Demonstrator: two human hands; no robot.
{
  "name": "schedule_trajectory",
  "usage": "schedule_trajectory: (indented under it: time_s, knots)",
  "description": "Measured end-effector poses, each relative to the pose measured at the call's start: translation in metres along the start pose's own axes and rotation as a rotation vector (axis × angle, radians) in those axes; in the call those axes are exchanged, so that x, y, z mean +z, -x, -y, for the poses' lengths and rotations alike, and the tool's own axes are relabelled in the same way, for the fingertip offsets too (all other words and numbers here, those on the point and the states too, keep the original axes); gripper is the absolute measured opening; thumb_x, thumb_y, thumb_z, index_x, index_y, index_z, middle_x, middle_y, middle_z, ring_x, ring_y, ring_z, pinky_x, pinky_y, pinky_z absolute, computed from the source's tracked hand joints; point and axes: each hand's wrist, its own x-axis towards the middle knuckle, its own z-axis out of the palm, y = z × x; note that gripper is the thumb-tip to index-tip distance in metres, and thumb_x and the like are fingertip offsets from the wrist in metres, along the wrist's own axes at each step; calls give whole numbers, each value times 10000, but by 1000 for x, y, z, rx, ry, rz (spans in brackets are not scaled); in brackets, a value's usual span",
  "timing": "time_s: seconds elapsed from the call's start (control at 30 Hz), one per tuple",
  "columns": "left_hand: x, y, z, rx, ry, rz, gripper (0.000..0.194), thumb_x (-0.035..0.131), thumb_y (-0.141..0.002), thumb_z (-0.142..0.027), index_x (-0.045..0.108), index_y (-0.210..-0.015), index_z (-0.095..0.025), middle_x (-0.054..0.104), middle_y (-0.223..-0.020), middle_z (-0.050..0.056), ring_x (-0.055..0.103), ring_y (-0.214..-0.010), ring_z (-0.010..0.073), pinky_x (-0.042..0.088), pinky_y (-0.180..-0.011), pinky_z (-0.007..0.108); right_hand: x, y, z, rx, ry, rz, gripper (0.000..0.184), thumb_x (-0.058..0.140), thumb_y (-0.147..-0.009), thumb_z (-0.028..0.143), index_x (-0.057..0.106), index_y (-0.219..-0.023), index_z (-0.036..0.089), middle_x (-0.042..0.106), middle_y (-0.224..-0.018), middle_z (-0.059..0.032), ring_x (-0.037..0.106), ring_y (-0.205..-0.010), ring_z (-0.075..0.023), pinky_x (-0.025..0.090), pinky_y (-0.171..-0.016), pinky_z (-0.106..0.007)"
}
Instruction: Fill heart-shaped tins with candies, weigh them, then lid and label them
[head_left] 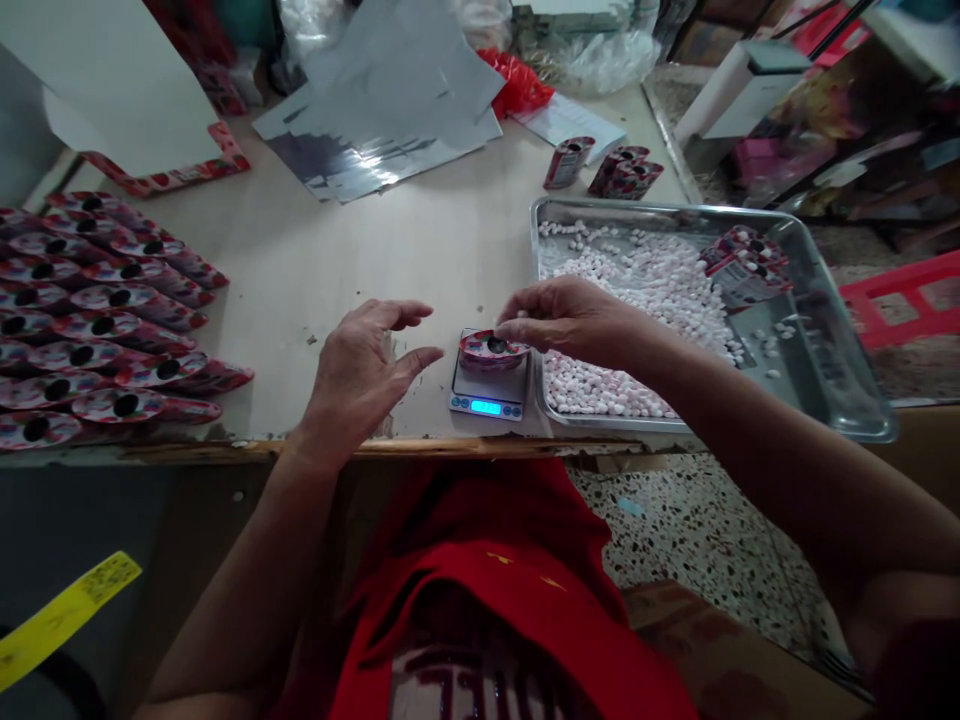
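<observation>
Wearing a red apron (525, 590), before a pale desk (390, 230) with a metal tray (817, 375) at right. Holding out the left hand (360, 362), thumb and fingers apart; curling the right hand (562, 315), cannot tell whether clamped on anything. Between both hands, on a digital scale (480, 388), just under the right fingertips: one patterned container (480, 360).

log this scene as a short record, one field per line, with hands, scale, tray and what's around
left hand: open, left of the scale, thumb and fingers apart
right hand: fingertips close together by the container on the scale; whether they hold anything is unclear
scale: display lit, reading too blurred to tell
container: red printed, on the scale, dark opening on top
tray: metal, right of the scale, holding pale pieces and printed packs
left side: rows of printed containers
far side: shiny sheets
</observation>
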Motion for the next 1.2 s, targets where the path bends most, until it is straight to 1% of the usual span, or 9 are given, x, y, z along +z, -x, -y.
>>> schedule_trajectory:
  time_s: [0.1,0.2,0.43,0.6,0.77,0.87,1.0,1.1,1.2]
  knots:
    - [-3,1,1,-6,2,26,382,831,-876,-312,743,-1243,-252,757,-1247,63,698,-1143,254,533,-1074,423,4,-7,4,29,78,76,242,881,-828,399,755,-870,197,619,-633,22,511,-626,-125,329,-564,-288]
    - [-6,1,5,-11,17,36,381,824,-880,-318,740,-1248,-264,754,-1266,62,695,-1173,261,536,-1071,421,0,-7,1,76,92,76,265,920,-791,376,747,-913,217,601,-605,40,478,-597,-121,303,-540,-287]
    - [3,-6,10,7,70,61,411,829,-877,-323,737,-1272,-259,755,-1282,68,701,-1149,249,543,-1061,424,-21,4,-20,85,-226,-210,405,946,-792,474,621,-751,237,494,-601,28,382,-561,-109,246,-521,-295]
    - [14,-9,5,17,53,86,428,837,-887,-360,732,-1294,-278,744,-1306,63,695,-1175,255,534,-1055,425,-3,-1,-12,18,-56,-142,357,930,-764,500,744,-789,198,583,-650,-7,508,-651,-145,336,-578,-319]
    - [14,-8,5,-5,55,101,437,840,-886,-352,726,-1300,-272,744,-1308,69,692,-1180,258,539,-1050,429,14,-6,-4,0,94,-166,346,974,-714,416,774,-864,177,542,-620,19,511,-674,-147,321,-588,-304]
    - [13,-10,6,-3,59,94,432,844,-879,-350,735,-1288,-268,747,-1297,74,691,-1170,265,540,-1040,430,9,-9,-9,36,-100,-225,294,923,-790,386,739,-908,189,575,-685,3,516,-693,-147,373,-573,-280]
    - [14,-13,8,4,59,79,421,858,-868,-345,752,-1268,-270,752,-1275,65,695,-1148,255,535,-1030,416,-23,-10,-35,174,-565,-382,191,807,-833,190,668,-958,224,591,-780,1,534,-672,-122,476,-553,-240]
    - [15,-11,10,-8,53,73,414,856,-871,-350,758,-1266,-275,753,-1268,57,697,-1148,248,536,-1028,407,-49,-1,-64,261,-828,-587,243,690,-835,62,632,-980,248,609,-866,-5,582,-681,-111,559,-552,-217]
    - [17,-10,12,-24,55,78,402,851,-875,-350,764,-1259,-272,753,-1274,57,700,-1160,247,545,-1020,396,-54,14,-87,308,-995,-836,290,595,-852,-2,613,-1001,247,636,-989,-34,670,-790,-131,643,-602,-217]
